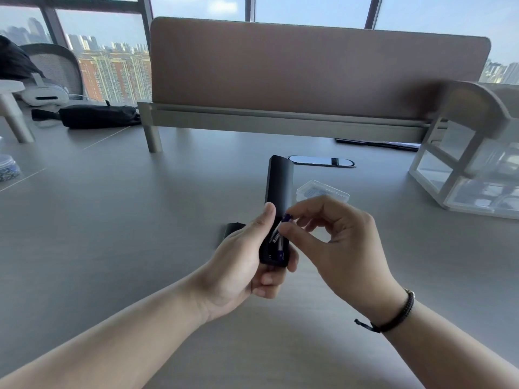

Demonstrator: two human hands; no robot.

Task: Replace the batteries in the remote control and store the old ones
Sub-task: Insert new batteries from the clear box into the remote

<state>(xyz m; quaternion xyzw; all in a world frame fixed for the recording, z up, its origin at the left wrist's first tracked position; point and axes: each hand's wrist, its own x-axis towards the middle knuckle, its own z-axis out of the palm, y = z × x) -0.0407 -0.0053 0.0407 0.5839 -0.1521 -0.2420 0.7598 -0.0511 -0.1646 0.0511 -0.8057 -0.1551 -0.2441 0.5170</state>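
My left hand (241,265) grips the lower end of a black remote control (278,183), back side up, its battery compartment uncovered. A purple and white battery (276,235) sits tilted in the compartment, its upper end raised. My right hand (334,237) pinches that raised end between thumb and forefinger. A second purple battery (281,253) lies flat in the compartment beside it. The black battery cover (231,230) rests on the table behind my left hand. A clear plastic battery case (323,190) lies on the table just beyond my right hand.
A brown desk divider (317,71) on a metal rail stands across the back. White clear-fronted drawers (474,175) sit at the right. A cable grommet (321,161) lies behind the remote. At far left are a black pouch (98,116), a white headset (45,94) and a jar (8,167).
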